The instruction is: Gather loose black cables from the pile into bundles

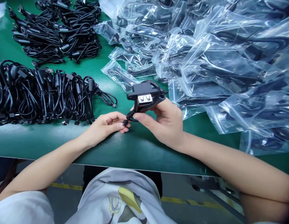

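A black USB cable (144, 90), coiled up, with a flanged housing and a white-lined double USB port facing me, is raised a little above the green table. My right hand (166, 121) grips the bundle from below, thumb and fingers closed round it. At the lower left end of the bundle, my left hand (113, 124) pinches a small black plug between thumb and fingers. Part of the coil is hidden behind the housing and my right fingers.
Bundled black cables lie in a row (42, 93) at the left and in a pile (62, 34) behind it. Clear zip bags (205, 68) with dark cables inside heap over the right side. The green table's (107, 155) front edge runs close to my body.
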The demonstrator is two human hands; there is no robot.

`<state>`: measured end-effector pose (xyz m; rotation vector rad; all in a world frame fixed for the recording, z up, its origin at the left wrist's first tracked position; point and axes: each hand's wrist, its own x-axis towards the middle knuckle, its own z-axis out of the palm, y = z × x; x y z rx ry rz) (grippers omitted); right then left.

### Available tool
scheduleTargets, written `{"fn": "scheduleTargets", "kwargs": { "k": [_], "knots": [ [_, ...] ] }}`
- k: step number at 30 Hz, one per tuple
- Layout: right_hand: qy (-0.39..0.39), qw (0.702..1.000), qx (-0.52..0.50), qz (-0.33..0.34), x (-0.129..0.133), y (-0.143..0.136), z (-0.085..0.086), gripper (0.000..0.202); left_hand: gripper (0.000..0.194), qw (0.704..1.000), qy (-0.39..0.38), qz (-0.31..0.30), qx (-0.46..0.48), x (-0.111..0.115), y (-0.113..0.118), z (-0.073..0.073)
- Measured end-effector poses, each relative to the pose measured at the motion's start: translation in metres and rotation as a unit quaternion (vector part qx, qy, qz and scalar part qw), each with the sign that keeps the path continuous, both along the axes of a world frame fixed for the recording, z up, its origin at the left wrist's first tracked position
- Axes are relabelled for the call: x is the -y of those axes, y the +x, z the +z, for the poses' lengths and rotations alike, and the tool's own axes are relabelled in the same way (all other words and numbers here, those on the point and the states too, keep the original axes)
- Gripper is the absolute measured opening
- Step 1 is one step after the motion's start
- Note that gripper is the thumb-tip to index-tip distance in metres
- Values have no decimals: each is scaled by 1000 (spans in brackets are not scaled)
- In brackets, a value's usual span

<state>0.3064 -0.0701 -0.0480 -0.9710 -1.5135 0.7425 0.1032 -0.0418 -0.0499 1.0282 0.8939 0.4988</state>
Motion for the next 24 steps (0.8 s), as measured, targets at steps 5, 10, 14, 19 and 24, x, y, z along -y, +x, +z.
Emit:
{"fn": "scheduleTargets", "kwargs": {
  "k": [5, 10, 14, 19, 24],
  "knots": [
    [51, 998, 34, -5, 0, -1, 0, 16, 18, 1000, 10, -12, 14, 0, 0, -2],
    [54, 998, 36, -5, 2, 0, 1, 14, 17, 1000, 14, -17, 11, -1, -2, -2],
    [-7, 1000, 0, 5, 2, 0, 0, 13, 21, 1000, 21, -15, -5, -1, -2, -2],
    [-174, 965, -178, 76, -8, 1, 8, 14, 16, 989, 125, -61, -53, 4, -2, -3],
    [-367, 860, -348, 75, -19, 2, 13, 21, 19, 803, 528, -27, -275, -1, -19, 12]
  ]
}}
